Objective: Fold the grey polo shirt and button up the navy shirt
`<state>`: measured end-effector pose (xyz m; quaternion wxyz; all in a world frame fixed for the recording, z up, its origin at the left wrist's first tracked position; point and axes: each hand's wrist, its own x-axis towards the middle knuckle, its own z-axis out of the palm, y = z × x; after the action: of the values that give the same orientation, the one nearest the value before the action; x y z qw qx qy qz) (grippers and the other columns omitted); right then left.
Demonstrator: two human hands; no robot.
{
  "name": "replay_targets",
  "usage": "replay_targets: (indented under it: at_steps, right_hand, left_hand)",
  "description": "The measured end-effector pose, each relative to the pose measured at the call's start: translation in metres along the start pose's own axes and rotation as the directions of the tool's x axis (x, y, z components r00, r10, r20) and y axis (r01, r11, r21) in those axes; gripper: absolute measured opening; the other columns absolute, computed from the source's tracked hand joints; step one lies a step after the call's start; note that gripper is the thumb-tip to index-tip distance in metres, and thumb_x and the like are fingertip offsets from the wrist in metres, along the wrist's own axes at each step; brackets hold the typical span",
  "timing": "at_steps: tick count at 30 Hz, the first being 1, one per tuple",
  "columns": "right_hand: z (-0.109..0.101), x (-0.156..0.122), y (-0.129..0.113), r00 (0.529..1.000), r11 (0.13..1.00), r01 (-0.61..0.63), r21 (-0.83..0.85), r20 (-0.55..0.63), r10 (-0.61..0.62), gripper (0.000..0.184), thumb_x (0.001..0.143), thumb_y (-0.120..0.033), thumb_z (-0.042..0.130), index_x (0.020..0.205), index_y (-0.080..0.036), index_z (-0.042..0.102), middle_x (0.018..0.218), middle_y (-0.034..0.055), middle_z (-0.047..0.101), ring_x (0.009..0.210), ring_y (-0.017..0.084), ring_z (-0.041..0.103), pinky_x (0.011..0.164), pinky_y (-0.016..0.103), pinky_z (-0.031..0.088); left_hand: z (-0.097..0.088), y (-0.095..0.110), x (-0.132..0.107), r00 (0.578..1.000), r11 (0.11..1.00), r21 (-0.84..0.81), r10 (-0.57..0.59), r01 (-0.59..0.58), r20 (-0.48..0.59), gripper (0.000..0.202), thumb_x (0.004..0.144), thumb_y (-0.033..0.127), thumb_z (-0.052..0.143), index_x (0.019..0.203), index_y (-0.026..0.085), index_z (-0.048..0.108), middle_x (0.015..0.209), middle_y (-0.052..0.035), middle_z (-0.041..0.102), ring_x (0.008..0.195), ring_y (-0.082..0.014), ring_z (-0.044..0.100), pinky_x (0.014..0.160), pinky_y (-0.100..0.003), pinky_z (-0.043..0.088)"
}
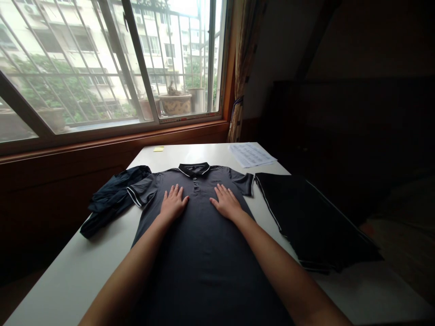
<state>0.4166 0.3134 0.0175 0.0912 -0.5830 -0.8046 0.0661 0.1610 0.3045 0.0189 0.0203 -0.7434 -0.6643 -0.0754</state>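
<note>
A dark grey polo shirt (200, 244) lies spread face up, its black collar (193, 171) at the far end and both short sleeves out to the sides. White lines trim the collar and the cuffs. My left hand (173, 202) rests flat on the left chest of the shirt, fingers spread. On the other side of the button placket, my right hand (226, 202) lies palm down on the cloth, its fingers also stretched out. Neither hand grips anything. The lower end of the shirt runs out of view between my forearms.
The white table (91, 271) carries a crumpled dark garment (115, 194) at left and flat black garments with white edging (312, 217) at right, reaching the table's edge. Printed sheets (252, 155) and a yellow sticky note (158, 148) lie at the far end, below a barred window (112, 68).
</note>
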Motion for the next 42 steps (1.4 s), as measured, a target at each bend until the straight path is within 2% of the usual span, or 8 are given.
replay_targets:
  at_steps: [8, 14, 22, 26, 30, 33, 38, 42]
  right_hand:
    - [0.002, -0.014, 0.033, 0.999, 0.999, -0.018, -0.028, -0.033, 0.017, 0.072, 0.098, -0.058, 0.027, 0.153, -0.012, 0.031, 0.162, 0.0103, 0.022, 0.149, 0.023, 0.019, 0.121, 0.038, 0.013]
    - [0.003, -0.025, 0.042, 0.998, 0.999, -0.001, -0.054, -0.062, -0.003, 0.07, 0.099, -0.056, 0.029, 0.152, -0.011, 0.034, 0.161, 0.0116, 0.025, 0.149, 0.023, 0.021, 0.122, 0.039, 0.013]
    - [0.004, -0.034, 0.044, 0.996, 0.998, -0.036, -0.056, -0.087, 0.031, 0.069, 0.099, -0.056, 0.031, 0.151, -0.012, 0.035, 0.161, 0.0127, 0.025, 0.149, 0.024, 0.021, 0.121, 0.041, 0.014]
    - [0.003, -0.036, 0.043, 0.991, 0.999, -0.044, -0.023, -0.125, 0.041, 0.063, 0.098, -0.052, 0.036, 0.147, -0.012, 0.042, 0.158, 0.0114, 0.033, 0.146, 0.025, 0.026, 0.12, 0.04, 0.019]
    - [-0.01, -0.025, 0.05, 0.949, 0.982, -0.186, 0.019, -0.256, 0.184, 0.047, 0.099, -0.037, 0.037, 0.137, -0.015, 0.054, 0.147, 0.0096, 0.047, 0.134, 0.024, 0.04, 0.114, 0.034, 0.028]
    - [-0.024, -0.008, 0.064, 0.898, 0.945, -0.325, 0.022, -0.308, 0.316, 0.046, 0.099, -0.029, 0.033, 0.137, -0.011, 0.053, 0.141, 0.0163, 0.048, 0.128, 0.03, 0.043, 0.11, 0.04, 0.03]
    - [-0.04, 0.022, 0.089, 0.87, 0.892, -0.452, -0.012, -0.227, 0.438, 0.04, 0.096, -0.021, 0.037, 0.125, -0.009, 0.062, 0.127, 0.0231, 0.053, 0.117, 0.034, 0.048, 0.102, 0.045, 0.035]
    - [-0.044, 0.038, 0.091, 0.851, 0.855, -0.515, -0.06, -0.153, 0.502, 0.039, 0.096, -0.018, 0.038, 0.125, -0.008, 0.062, 0.128, 0.0267, 0.049, 0.116, 0.037, 0.049, 0.097, 0.049, 0.038]
  left_hand:
    - [0.007, -0.054, -0.023, 0.999, 0.999, 0.037, 0.033, -0.034, 0.009, 0.064, 0.099, 0.054, 0.027, 0.152, 0.019, 0.033, 0.161, -0.0089, 0.024, 0.15, -0.0245, 0.019, 0.121, -0.045, 0.016]
    - [0.007, -0.074, -0.035, 0.999, 0.999, 0.015, 0.049, -0.049, -0.014, 0.065, 0.099, 0.055, 0.029, 0.151, 0.016, 0.034, 0.16, -0.0108, 0.027, 0.149, -0.0251, 0.023, 0.12, -0.045, 0.02]
    - [0.008, -0.077, -0.037, 0.999, 0.999, 0.034, 0.041, -0.04, -0.007, 0.065, 0.099, 0.055, 0.028, 0.151, 0.017, 0.034, 0.16, -0.0098, 0.027, 0.149, -0.0244, 0.022, 0.121, -0.044, 0.019]
    - [0.006, -0.077, -0.04, 0.999, 0.998, 0.034, 0.044, -0.044, -0.012, 0.064, 0.099, 0.054, 0.028, 0.151, 0.017, 0.035, 0.16, -0.0099, 0.027, 0.149, -0.0243, 0.022, 0.121, -0.044, 0.019]
    - [0.006, -0.076, -0.04, 0.999, 0.999, 0.033, 0.042, -0.041, -0.022, 0.063, 0.099, 0.053, 0.029, 0.15, 0.016, 0.036, 0.16, -0.0104, 0.028, 0.149, -0.0247, 0.023, 0.121, -0.044, 0.02]
    - [0.007, -0.075, -0.04, 0.999, 0.999, 0.025, 0.04, -0.04, -0.023, 0.064, 0.099, 0.054, 0.03, 0.15, 0.016, 0.037, 0.159, -0.0107, 0.029, 0.149, -0.0252, 0.024, 0.121, -0.044, 0.02]
    - [0.008, -0.076, -0.039, 0.999, 0.999, 0.009, 0.033, -0.033, -0.022, 0.064, 0.098, 0.054, 0.03, 0.15, 0.016, 0.038, 0.159, -0.011, 0.028, 0.149, -0.0259, 0.023, 0.121, -0.045, 0.02]
    - [0.009, -0.077, -0.038, 0.999, 0.999, -0.005, 0.031, -0.031, -0.021, 0.064, 0.098, 0.054, 0.032, 0.15, 0.018, 0.038, 0.159, -0.01, 0.029, 0.149, -0.0256, 0.023, 0.12, -0.045, 0.02]
